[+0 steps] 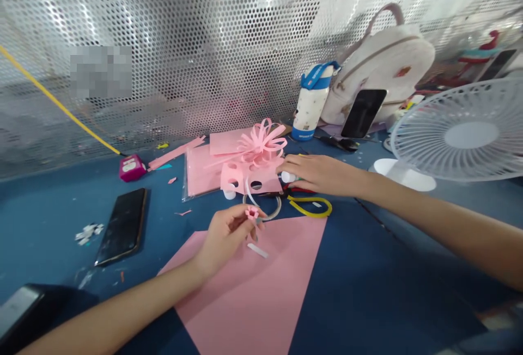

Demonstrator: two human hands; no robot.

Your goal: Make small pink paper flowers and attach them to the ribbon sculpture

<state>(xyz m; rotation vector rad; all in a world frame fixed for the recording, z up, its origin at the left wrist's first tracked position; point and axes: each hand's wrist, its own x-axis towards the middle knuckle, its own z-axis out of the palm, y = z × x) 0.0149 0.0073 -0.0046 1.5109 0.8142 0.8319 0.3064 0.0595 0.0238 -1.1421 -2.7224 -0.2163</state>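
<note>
My left hand [224, 235] is closed in a pinch on a small pink paper flower [252, 213], held just above the pink paper sheet [261, 289]. A short white strip [257, 250] lies on that sheet below my fingertips. Farther back on the right, my right hand [306, 171] is closed around a white-capped tube [288, 177], most of which the fingers cover. Scissors with yellow handles [312, 207] and a clear grey ring [277, 212] lie between the two hands. Behind them sits pink card with round holes cut out [267, 177].
A looped pink paper bow [263, 142] rests on stacked pink sheets [202, 172]. A black phone [122, 224] and a magenta tape measure [132, 167] lie left. At right stand a bottle [309, 107], a backpack [382, 66], a propped phone [363, 114] and a white fan [461, 132].
</note>
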